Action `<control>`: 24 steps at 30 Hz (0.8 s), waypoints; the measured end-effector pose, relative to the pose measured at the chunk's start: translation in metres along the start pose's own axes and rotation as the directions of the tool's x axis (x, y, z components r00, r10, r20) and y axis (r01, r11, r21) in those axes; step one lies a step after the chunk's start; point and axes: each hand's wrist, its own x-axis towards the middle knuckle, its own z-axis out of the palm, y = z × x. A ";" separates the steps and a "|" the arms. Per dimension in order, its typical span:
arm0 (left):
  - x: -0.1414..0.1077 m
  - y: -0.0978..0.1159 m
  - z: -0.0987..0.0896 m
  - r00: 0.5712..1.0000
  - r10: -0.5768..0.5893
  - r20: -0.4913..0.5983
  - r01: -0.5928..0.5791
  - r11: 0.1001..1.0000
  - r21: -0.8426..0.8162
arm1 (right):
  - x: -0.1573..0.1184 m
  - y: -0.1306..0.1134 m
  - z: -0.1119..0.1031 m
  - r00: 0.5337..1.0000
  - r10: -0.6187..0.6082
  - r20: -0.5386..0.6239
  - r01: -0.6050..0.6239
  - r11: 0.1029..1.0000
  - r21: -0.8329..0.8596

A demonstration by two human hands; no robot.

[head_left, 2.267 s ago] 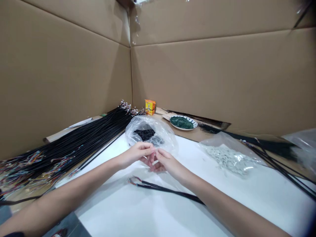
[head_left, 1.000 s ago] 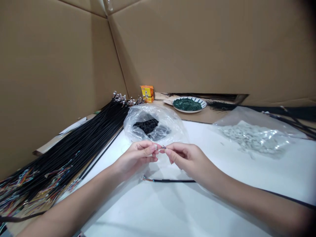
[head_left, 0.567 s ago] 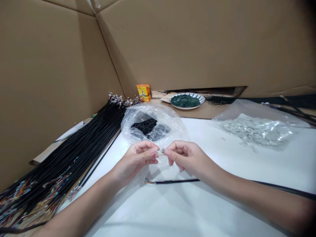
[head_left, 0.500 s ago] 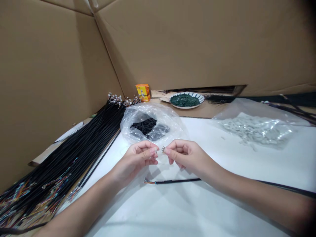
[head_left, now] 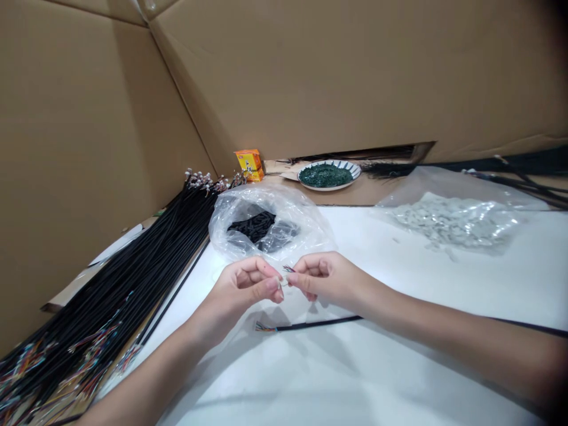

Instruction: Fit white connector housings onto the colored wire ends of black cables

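From the head view, the left hand (head_left: 242, 291) and right hand (head_left: 326, 279) meet just above the middle of the white surface (head_left: 355, 378), with the fingertips of both nearly touching. The left hand's fingers (head_left: 261, 277) curl narrow around a small pale piece (head_left: 281, 283), and the right hand's fingers (head_left: 306, 273) pinch narrow on fine wire tips (head_left: 289, 268). Both are tiny here, so what exactly each hand holds is hard to tell. The pinched bit lies in the small gap between the hands, its short axis running roughly across the view, with neither hand clearly nearer.

Just below the hands, a black cable (head_left: 319, 321) lies along the surface, its frayed coloured end (head_left: 265, 326) pointing left and its length running right under the right forearm. Behind the hands sits a clear plastic bag (head_left: 306, 236) of black pieces. Toward the far right edge lies a bag of small pale parts (head_left: 452, 222). Along the left edge, a long bundle of black cables (head_left: 119, 290) slants toward the far corner, near a yellow box (head_left: 249, 165) and a plate of green bits (head_left: 326, 175)
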 end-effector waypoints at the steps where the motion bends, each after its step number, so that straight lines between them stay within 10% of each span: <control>1: 0.000 0.000 -0.001 1.000 0.002 0.009 -0.002 1.000 0.012 | 0.000 0.001 0.000 1.000 -0.001 -0.001 0.001 1.000 -0.004; 24: -0.001 -0.001 -0.005 0.978 -0.104 0.180 0.075 0.984 0.161 | -0.007 0.000 0.003 0.973 -0.231 -0.003 0.230 0.969 -0.088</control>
